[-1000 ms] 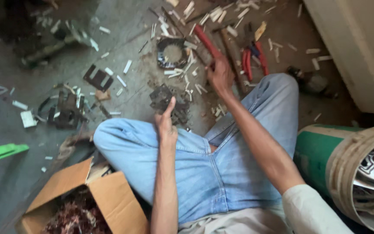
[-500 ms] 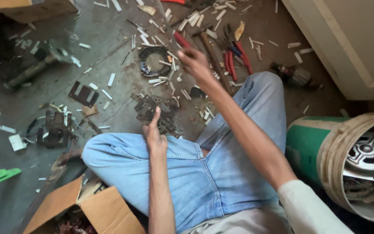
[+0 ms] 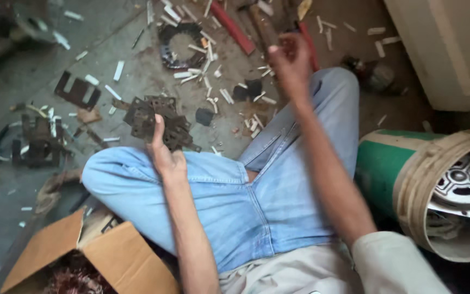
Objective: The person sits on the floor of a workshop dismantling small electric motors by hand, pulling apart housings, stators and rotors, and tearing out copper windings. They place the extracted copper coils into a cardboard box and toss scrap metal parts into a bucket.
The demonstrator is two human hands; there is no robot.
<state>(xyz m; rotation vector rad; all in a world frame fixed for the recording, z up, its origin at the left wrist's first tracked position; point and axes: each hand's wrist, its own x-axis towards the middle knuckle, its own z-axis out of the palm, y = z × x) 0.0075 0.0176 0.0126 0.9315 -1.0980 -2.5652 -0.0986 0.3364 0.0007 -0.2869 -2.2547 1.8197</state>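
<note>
Here, left hand [image 3: 164, 155] fingers clamp rusty plate stack [image 3: 156, 122]; right hand [image 3: 291, 62] blurred, grip untellable.

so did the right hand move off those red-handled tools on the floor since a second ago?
Yes. The right hand has lifted off the red-handled tools and come back toward the blue-jeaned knee, fingers curled; blur hides whether it holds anything.
</note>
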